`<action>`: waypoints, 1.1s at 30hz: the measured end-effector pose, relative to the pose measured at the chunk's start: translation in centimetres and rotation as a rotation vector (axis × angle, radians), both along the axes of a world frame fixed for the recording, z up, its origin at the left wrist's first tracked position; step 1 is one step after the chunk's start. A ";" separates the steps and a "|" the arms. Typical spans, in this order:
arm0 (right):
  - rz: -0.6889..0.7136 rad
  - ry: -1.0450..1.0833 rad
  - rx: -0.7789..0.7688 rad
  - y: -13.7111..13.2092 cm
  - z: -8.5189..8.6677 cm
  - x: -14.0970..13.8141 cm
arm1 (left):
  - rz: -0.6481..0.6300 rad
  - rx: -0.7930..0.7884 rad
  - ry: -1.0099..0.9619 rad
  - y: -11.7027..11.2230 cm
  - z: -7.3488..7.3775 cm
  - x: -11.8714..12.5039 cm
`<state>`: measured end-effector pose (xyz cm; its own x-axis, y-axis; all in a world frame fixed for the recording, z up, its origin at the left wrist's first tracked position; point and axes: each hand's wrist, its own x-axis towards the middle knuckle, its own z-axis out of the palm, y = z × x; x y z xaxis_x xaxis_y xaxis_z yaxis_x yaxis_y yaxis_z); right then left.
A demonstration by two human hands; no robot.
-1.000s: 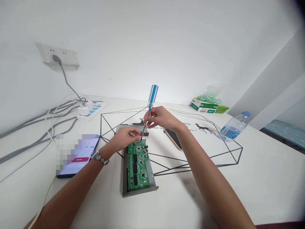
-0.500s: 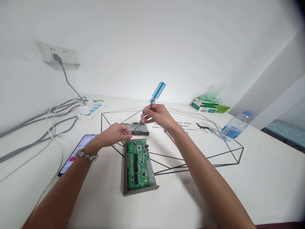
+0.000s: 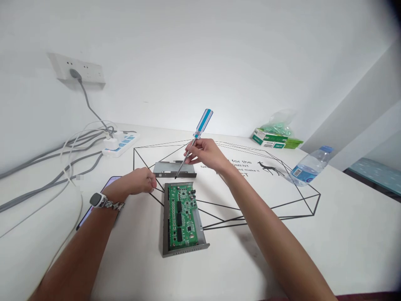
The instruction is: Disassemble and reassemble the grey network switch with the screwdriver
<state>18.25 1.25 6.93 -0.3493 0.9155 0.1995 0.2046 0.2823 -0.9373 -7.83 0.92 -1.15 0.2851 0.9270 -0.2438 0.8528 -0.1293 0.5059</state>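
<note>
My right hand (image 3: 205,154) grips a screwdriver (image 3: 203,123) by its metal shaft, the blue-and-clear handle pointing up and the tip slanting down to the left. That tip hovers just beyond the far edge of a green circuit board (image 3: 184,217), which lies in a grey metal tray (image 3: 165,238). Left of the board's far end is my left hand (image 3: 142,180), its fingers curled together; whatever they may hold is hidden. A grey metal cover (image 3: 163,168) rests on the table behind the board.
A phone (image 3: 109,184) lies partly under my left wrist. Cables and a power strip (image 3: 122,144) occupy the left side, below a wall socket (image 3: 78,71). At the right are a water bottle (image 3: 308,167) and green-and-white boxes (image 3: 269,138) with a plastic bag.
My left hand has moved left and toward me, away from the screwdriver tip, and its wrist has turned. The screwdriver has shifted slightly left and stands a little steeper.
</note>
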 end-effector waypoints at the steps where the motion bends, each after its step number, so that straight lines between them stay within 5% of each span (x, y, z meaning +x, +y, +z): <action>1: 0.002 -0.014 -0.004 0.0 0.0 -0.1 | -0.005 0.011 -0.006 0.0 0.1 0.0; 6: 0.035 -0.034 0.018 0.1 -0.6 -0.5 | -0.034 -0.003 -0.111 -1.1 1.3 1.2; 9: 0.039 -0.076 0.110 -0.1 -1.3 -1.2 | -0.046 -0.334 -0.254 -2.4 1.9 2.7; 12: 0.035 -0.148 0.249 -0.5 -2.2 -2.3 | -0.066 -0.457 -0.355 -2.8 1.7 3.4; 17: -0.018 -0.240 0.470 -1.2 -4.7 -4.3 | -0.116 -0.459 -0.451 -2.3 0.5 3.4; 23: -0.186 -0.101 0.600 -2.2 -7.7 -3.9 | -0.136 -0.423 -0.449 -2.1 -0.1 4.2; 33: -0.285 -0.107 0.594 -2.5 -9.6 -2.7 | -0.208 -0.360 -0.456 -3.1 0.3 5.2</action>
<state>15.51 -1.20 -2.63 -0.1559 0.7203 0.6759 0.4310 0.6653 -0.6097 -2.58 -2.14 -0.89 0.6004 0.7230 -0.3417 0.5153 -0.0230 0.8567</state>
